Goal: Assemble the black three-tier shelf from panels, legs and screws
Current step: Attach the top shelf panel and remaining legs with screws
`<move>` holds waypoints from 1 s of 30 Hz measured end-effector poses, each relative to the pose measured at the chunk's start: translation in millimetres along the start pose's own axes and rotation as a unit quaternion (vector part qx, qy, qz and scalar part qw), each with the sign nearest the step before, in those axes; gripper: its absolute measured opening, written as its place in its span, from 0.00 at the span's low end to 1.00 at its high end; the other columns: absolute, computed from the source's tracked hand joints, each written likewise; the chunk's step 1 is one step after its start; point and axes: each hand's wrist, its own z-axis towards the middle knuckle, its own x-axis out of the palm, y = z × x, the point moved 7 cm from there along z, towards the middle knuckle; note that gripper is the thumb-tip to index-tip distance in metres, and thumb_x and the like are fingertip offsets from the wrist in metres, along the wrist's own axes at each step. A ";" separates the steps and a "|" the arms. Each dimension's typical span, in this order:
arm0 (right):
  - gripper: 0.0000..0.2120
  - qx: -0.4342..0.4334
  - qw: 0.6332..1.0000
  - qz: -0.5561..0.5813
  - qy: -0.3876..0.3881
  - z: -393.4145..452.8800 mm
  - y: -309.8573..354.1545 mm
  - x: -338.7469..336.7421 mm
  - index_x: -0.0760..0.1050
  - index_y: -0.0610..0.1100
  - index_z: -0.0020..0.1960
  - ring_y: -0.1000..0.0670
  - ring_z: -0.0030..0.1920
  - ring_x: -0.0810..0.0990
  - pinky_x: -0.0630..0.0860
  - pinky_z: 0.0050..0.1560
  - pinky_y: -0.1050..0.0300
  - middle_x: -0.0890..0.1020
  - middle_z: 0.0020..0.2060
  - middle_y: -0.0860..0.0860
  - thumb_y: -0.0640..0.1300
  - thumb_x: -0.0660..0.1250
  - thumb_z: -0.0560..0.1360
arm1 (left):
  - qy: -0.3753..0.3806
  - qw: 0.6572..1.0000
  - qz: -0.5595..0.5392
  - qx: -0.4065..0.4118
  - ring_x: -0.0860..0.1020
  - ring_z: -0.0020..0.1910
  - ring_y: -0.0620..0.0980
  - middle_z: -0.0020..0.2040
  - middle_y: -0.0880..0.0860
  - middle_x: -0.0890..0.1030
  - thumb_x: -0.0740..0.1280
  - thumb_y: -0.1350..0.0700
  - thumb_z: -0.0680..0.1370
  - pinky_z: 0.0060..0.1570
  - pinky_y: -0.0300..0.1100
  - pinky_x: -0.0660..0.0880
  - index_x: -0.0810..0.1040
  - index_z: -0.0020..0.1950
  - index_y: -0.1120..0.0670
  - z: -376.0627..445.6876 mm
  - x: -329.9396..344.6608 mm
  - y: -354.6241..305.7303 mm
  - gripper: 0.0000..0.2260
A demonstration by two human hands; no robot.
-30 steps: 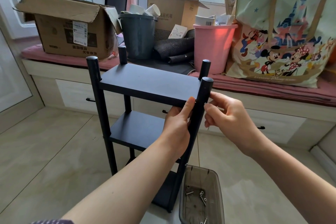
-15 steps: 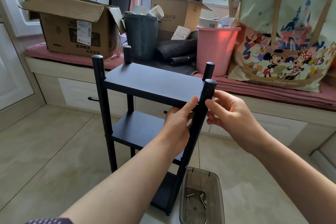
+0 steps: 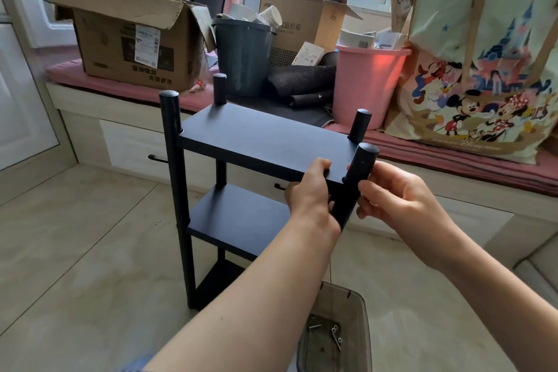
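**Steadying the near right leg**

My left hand [image 3: 309, 190] curls its fingers over the top panel [image 3: 262, 136] edge; my right hand [image 3: 392, 193] pinches the near leg [image 3: 360, 169]. The shelf [image 3: 229, 214] stands on the floor, rigid, likely light, smooth-coated; I'd grip legs, not panel faces.

The left hand [image 3: 308, 193] covers part of the near right leg [image 3: 357, 172], so where that leg meets the top panel [image 3: 259, 136] is hidden. The bottom panel [image 3: 217, 281] is mostly behind the arm. The clear box [image 3: 359, 311] is cut off below. Its screws [image 3: 335, 334] are too small to count.
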 end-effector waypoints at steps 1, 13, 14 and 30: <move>0.13 0.001 1.000 -0.001 0.001 -0.1 -0.5 -0.2 0.81 0.47 0.56 0.52 0.35 0.74 0.77 0.40 0.59 0.74 0.41 0.35 0.34 0.61 0.81 | -0.004 1.000 -0.001 0.000 0.79 0.33 0.51 0.41 0.54 0.81 0.72 0.57 0.75 0.32 0.40 0.78 0.77 0.45 0.55 0.2 -0.4 0.0 0.04; 0.14 -0.004 1.000 -0.020 -0.024 -4.1 3.6 -1.6 0.79 0.46 0.59 0.53 0.34 0.75 0.77 0.38 0.58 0.75 0.35 0.49 0.33 0.60 0.81 | 0.041 0.998 0.037 0.003 0.80 0.34 0.48 0.40 0.52 0.81 0.70 0.52 0.77 0.33 0.40 0.77 0.79 0.49 0.54 -5.1 1.9 -4.1 0.07; 0.14 -0.003 0.999 -0.026 -0.023 -4.1 4.1 -2.2 0.78 0.46 0.59 0.53 0.34 0.75 0.77 0.38 0.58 0.75 0.34 0.50 0.33 0.61 0.81 | 0.046 0.998 0.041 0.005 0.80 0.33 0.47 0.39 0.52 0.81 0.70 0.52 0.77 0.32 0.40 0.77 0.79 0.49 0.54 -5.2 2.1 -4.3 0.07; 0.21 -0.099 0.948 -0.247 -0.176 -17.1 20.7 -5.9 0.68 0.52 0.70 0.47 0.33 0.79 0.78 0.40 0.47 0.78 0.33 0.48 0.40 0.66 0.79 | 0.074 0.992 0.098 0.027 0.83 0.42 0.48 0.42 0.51 0.83 0.67 0.47 0.79 0.36 0.43 0.75 0.77 0.51 0.54 -0.7 3.3 -2.3 0.11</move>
